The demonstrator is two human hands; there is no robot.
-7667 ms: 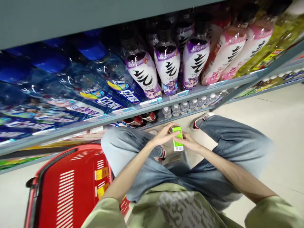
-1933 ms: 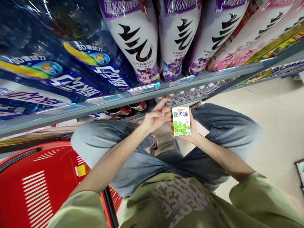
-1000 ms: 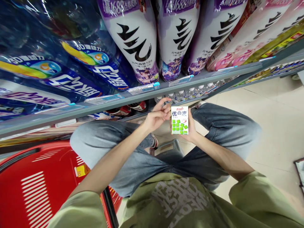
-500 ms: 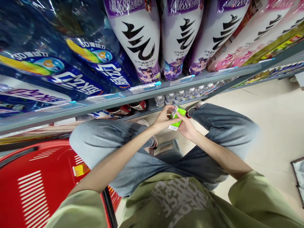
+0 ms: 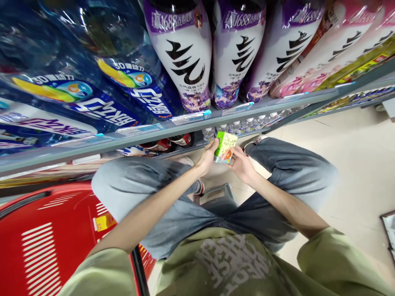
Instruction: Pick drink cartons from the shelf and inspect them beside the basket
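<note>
Between my hands, in front of the lower shelf, is a small green and pale yellow box (image 5: 226,146) with a printed picture facing up. My left hand (image 5: 209,157) grips it along its left side, thumb near the upper left edge. The fingers of my right hand (image 5: 242,165) touch its right side and lower right corner. Both hands are above the floor, between my bent knees. The underside of the box and the fingertips beneath it are hidden.
A shelf edge (image 5: 138,131) with price labels runs across above my hands, bearing large blue bottles (image 5: 114,82) and white-purple bottles (image 5: 185,61). Small water bottles (image 5: 249,124) stand below. A red basket (image 5: 12,230) is at my left; a grey stool (image 5: 220,197) is beneath me.
The box has been turned: its barcode side faced me before, and a broad printed face shows now. My right thumb and fingers have shifted to its right edge.
</note>
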